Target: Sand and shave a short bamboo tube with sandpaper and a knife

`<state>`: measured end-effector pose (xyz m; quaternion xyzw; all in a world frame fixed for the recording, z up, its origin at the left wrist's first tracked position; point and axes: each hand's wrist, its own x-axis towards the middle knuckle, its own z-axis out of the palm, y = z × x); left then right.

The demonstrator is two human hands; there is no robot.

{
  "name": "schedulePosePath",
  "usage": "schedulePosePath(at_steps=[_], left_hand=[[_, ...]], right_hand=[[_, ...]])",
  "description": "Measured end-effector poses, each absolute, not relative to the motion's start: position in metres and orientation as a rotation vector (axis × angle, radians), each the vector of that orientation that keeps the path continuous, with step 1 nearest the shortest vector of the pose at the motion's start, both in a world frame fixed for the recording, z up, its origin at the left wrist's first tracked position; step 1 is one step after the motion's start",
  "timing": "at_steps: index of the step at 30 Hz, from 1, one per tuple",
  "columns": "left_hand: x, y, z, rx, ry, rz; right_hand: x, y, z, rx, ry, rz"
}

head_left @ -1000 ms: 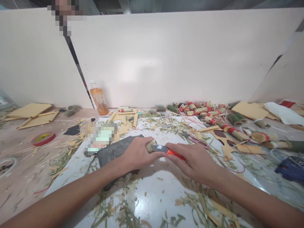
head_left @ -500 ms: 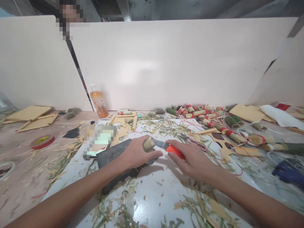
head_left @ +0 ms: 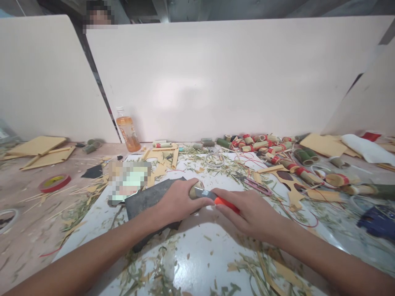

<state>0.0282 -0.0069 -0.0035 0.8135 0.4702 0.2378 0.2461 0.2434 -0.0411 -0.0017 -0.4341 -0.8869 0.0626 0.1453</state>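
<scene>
Knife (head_left: 226, 204), orange-red handle, grey metal blade: swings in now, from just beside the hollow end half a second ago to right across it; full contact hard to judge.
Bamboo tube (head_left: 193, 192), short, pale green, hollow: sits over the right end of the dark grey flat sheet (head_left: 145, 205); resting on it or lifted, hard to say.
Meaning: looks like another pass at the tube's rim, trimming or scraping.
Left hand (head_left: 177, 199): curls round the tube over the sheet, thumb reaching along toward the blade.
Right hand (head_left: 251, 211): grips the knife handle to the right of the sheet, fingers closed tight around it.
Clear plastic bottle (head_left: 128, 133) with white cap: stands beyond the sheet, a little left, with orange liquid inside.
Red-banded bamboo pieces (head_left: 261, 144), heaped: lie beyond the sheet, well to the right; some show hollow ends, contents too small to read.
Red tape roll (head_left: 55, 187): lies flat, well left of the sheet, showing yellow inside.
White ring (head_left: 15, 220): lies farther left of the sheet, partly out of view, with dark bits showing within.
</scene>
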Motion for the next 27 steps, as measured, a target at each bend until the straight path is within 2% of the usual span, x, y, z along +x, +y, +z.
schedulePosePath(at_steps=[16,27], left_hand=[[0.0290,-0.0059,-0.0079,2.251,1.319,0.610],[0.0298,-0.0083,-0.0059,2.229,1.469,0.683]], right_hand=[[0.2434,-0.0426,0.0043,-1.245,-2.571,0.267],[0.2366,-0.0478,-0.0013,-1.345,-2.501,0.092]])
